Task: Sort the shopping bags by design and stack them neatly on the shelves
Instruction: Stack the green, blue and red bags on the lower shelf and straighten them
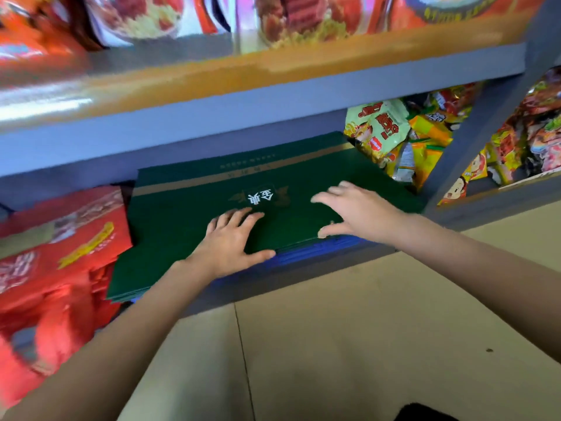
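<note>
A stack of flat dark green shopping bags (188, 220) with gold stripes and white characters lies on the lower grey shelf (303, 278). Blue bags (309, 249) show under its front edge. My left hand (230, 241) rests flat on the top green bag near the front, fingers spread. My right hand (349, 211) is over the right part of the stack with straight spread fingers, thumb at the front edge. Red shopping bags (60, 253) are piled to the left of the green stack.
Yellow and green snack packets (394, 138) fill the shelf right of the green bags, behind a slanted grey post (473, 132). The upper shelf (243, 101) carries red food packages (303, 16). Tan tiled floor (334, 344) lies below.
</note>
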